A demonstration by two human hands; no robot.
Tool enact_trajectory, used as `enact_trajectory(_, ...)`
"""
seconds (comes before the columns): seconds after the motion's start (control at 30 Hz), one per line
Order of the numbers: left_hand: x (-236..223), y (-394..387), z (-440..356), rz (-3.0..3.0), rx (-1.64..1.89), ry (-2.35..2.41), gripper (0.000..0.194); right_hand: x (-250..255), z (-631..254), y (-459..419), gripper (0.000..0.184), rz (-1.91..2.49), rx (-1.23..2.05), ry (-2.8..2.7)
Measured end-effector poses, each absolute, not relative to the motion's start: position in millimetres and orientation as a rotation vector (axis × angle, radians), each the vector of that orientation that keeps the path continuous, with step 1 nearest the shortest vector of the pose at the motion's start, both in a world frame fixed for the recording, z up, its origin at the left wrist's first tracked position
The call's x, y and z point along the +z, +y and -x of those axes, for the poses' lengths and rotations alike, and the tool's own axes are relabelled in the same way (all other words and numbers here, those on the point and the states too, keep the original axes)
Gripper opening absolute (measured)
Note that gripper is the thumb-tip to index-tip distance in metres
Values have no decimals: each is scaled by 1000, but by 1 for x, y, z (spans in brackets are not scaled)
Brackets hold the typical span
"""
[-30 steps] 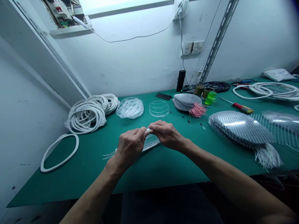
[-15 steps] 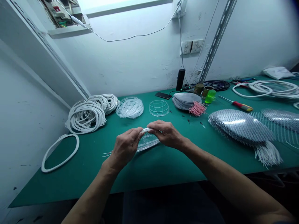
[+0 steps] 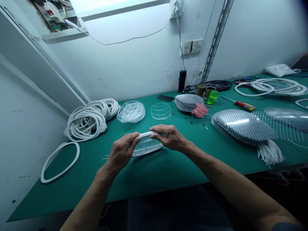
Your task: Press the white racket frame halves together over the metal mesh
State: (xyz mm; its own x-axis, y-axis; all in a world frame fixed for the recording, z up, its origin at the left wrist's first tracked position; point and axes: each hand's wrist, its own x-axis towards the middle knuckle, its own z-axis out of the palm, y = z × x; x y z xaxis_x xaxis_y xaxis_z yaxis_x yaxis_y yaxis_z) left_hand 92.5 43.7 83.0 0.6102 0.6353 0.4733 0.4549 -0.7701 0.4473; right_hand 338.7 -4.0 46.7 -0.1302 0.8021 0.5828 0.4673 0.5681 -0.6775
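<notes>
Both hands grip a white oval frame point(image 3: 146, 134) with a clear mesh panel point(image 3: 147, 147) in it, tilted above the mat. My left hand point(image 3: 122, 150) pinches the far rim between thumb and fingers. A short way along the same rim, my right hand point(image 3: 169, 137) is closed with its thumb underneath. Thin wire ends point(image 3: 106, 157) stick out to the left of the panel. The lower part of the frame is partly hidden by my left hand. Beyond the hands lies a clear wire grid point(image 3: 161, 111), flat on the green mat.
White oval rings point(image 3: 86, 123) are heaped at left, with a single ring point(image 3: 75, 157) in front. Clear grids point(image 3: 131, 111) are stacked behind. On the right are grey mesh discs point(image 3: 189, 99), a large mesh stack point(image 3: 240, 123), a screwdriver point(image 3: 243, 105) and a green cup point(image 3: 212, 97).
My left hand has slid left along the rim, widening the gap between my hands and showing more of it. My right hand stays at the rim. The view has shifted slightly.
</notes>
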Motion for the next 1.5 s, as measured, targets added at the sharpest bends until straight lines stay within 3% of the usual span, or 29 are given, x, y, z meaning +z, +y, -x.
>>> enact_trajectory(0.53,94,45,-91,-2549,843,860,31,30,-343,-24,22,1099,463,-1656)
enact_trajectory(0.77,89,35,-93,-2655,883,788,22,26,-358,-31,23,1071,574,-1688)
enact_trajectory(1.03,87,27,-114,-2795,971,675,18,46,-328,-27,17,1038,240,-1784)
enact_trajectory(1.2,84,23,-116,-2877,944,789,20,52,-332,-23,17,1071,206,-1840)
enact_trajectory(1.4,77,28,-104,-2661,1093,727,32,45,-348,-26,17,1036,309,-1816)
enact_trajectory(1.5,77,24,-91,-2501,1069,776,29,39,-355,-32,18,1040,344,-1788)
